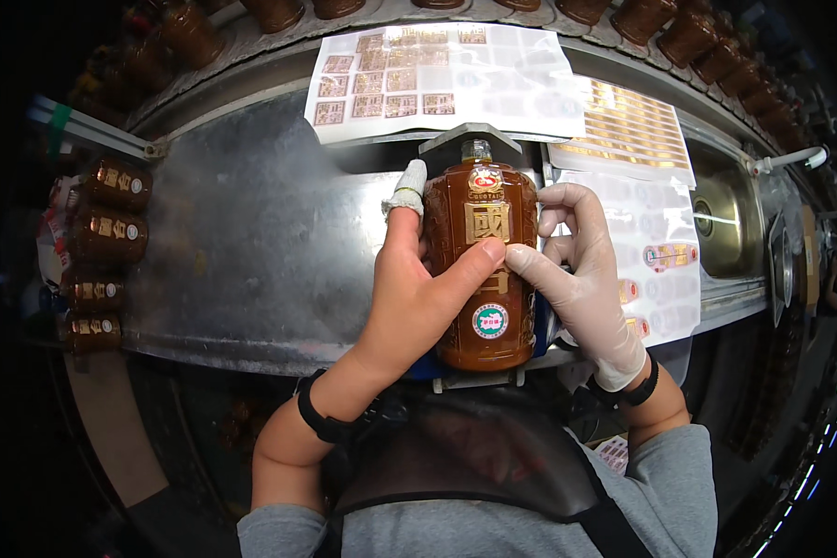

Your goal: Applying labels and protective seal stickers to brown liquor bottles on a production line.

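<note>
A brown glazed bottle [516, 307] lies on its back with its neck pointing away from me, against an angled grey metal bracket [470, 134]. Gold raised lettering [486, 222], a red-and-gold emblem [484, 180] and a round green-and-white sticker [490, 322] run down its front. My left hand [405, 302], bare but for a whitish wrap [406, 188] on the index finger, grips the bottle's left side. My right hand [586, 279], in a thin white glove, holds the right side. Both thumbs press on the lower gold lettering, partly hiding it.
Label sheets lie beyond the bottle [521, 70] and to its right [670, 219], beside a gold-striped sheet [632, 126]. A metal sink [730, 209] is at the right. Several brown bottles [107, 237] stand left of the steel worktop [242, 251]; more line the far edge [642, 19].
</note>
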A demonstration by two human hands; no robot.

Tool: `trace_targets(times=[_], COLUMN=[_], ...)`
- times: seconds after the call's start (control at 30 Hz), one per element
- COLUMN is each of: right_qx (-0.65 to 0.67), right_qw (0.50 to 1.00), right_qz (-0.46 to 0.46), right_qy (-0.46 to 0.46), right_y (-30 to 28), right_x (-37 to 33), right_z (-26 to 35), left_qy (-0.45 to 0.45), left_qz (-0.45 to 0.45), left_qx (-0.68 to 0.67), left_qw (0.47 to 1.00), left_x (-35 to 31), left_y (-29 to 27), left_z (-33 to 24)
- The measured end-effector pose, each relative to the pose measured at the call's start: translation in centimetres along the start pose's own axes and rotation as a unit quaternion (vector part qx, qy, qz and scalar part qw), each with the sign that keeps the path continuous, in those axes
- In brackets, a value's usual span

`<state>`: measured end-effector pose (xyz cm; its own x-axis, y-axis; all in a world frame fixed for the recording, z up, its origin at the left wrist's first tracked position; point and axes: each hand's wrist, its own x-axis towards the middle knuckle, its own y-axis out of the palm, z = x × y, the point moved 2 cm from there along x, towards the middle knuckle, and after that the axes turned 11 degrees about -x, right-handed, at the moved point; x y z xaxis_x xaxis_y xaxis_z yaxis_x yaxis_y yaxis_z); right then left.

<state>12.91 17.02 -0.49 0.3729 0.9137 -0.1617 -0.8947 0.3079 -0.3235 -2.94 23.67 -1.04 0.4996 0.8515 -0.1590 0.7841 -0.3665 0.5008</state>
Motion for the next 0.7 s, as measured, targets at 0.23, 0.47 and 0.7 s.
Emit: trace_targets(times=[0.23,0.47,0.7], right_qx=[0.003,-0.102,-0.115], right_qw=[1.0,0.994,0.993], right_qz=[-0.005,0.015,0.007], right_qy=[-0.008,-0.032,-0.037], right_y=[0.1,-0.4,-0.4], right_x=[-0.2,-1.7,-1.9], right_z=[-0.3,0.6,0.4], left_qy=[0.006,0.002,-0.021], left_qz=[-0.001,-0.002,0.019], left_qx=[-0.01,-0.004,0.0], left_qw=[1.0,1.0,1.0], left_x=[0.0,-1.6,-1.5], left_y=[-0.1,-1.4,-1.4], left_z=[0.2,0.7,0.8])
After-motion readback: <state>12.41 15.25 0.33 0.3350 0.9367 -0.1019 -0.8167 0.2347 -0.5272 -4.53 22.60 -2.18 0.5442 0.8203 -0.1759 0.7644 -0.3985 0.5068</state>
